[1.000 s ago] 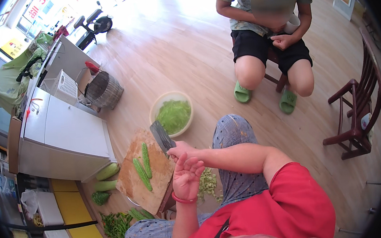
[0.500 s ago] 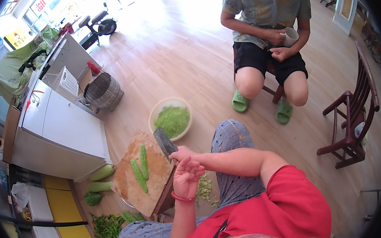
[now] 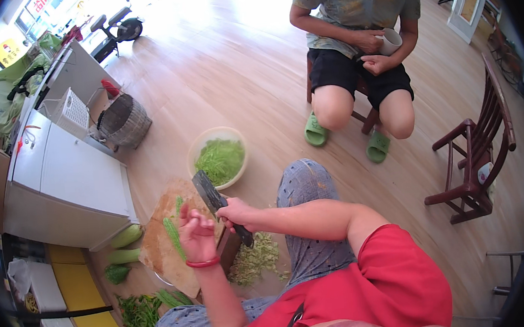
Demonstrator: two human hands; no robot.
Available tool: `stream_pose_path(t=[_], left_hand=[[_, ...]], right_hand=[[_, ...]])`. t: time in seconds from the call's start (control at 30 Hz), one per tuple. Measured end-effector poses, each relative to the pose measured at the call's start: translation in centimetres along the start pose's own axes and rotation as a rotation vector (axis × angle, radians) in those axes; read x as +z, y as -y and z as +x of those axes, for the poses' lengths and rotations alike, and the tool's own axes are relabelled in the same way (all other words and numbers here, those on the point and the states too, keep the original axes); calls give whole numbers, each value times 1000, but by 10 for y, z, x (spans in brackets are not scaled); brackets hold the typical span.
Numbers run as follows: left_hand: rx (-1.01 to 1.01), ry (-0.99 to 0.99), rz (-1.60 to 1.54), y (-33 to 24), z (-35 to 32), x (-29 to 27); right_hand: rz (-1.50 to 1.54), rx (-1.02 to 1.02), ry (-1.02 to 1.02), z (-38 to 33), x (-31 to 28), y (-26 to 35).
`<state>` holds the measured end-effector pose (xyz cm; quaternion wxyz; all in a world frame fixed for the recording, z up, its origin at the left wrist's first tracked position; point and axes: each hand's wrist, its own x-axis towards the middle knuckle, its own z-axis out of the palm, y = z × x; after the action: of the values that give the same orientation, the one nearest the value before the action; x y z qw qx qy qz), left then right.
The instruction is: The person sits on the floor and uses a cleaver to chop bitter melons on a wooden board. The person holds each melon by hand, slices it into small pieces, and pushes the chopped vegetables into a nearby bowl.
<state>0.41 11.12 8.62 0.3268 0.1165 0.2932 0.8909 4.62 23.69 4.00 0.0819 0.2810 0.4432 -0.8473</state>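
My right hand (image 3: 236, 212) grips a cleaver (image 3: 207, 191) with a dark blade, raised over the right edge of a wooden cutting board (image 3: 157, 247). Its dark handle end sticks out below the fist. My left hand (image 3: 197, 236), a red band at its wrist, hovers over the board with loosely curled, parted fingers and nothing in them. Under and beside it lies a long bumpy green bitter gourd (image 3: 173, 233). A second bitter gourd (image 3: 179, 204) shows only at its tip, the rest hidden by my left hand. Beyond the board, a pale basin (image 3: 192, 151) holds shredded green vegetable (image 3: 221, 161).
Pale scraps (image 3: 255, 262) lie right of the board. Long green gourds (image 3: 123, 255) and green peppers (image 3: 139, 317) lie at its left. A white cabinet (image 3: 83, 185) and wicker basket (image 3: 124, 122) stand farther left. A seated person (image 3: 358, 49) holds a mug; a wooden chair (image 3: 474, 170) stands right.
My left hand has moved left and forward, from near the cleaver to over the bitter gourds. My right hand has shifted slightly left, still gripping the cleaver. The whole view has shifted a little.
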Motion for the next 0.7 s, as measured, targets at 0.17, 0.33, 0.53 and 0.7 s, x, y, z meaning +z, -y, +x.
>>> stream_pose_path(t=[0.17,0.33,0.53,0.7], left_hand=[[19,-59,-36,5,-6,-4],[-237,35,127,55,-28,28],[-303,25,117,63,-34,26],[-265,-14,153,75,-35,21]], right_hand=[[1,-43,2,11,-3,-6],[-203,-216,-7,27,-21,-23],[-514,-184,-47,46,-17,-27],[-463,-149,-57,53,-24,-31]])
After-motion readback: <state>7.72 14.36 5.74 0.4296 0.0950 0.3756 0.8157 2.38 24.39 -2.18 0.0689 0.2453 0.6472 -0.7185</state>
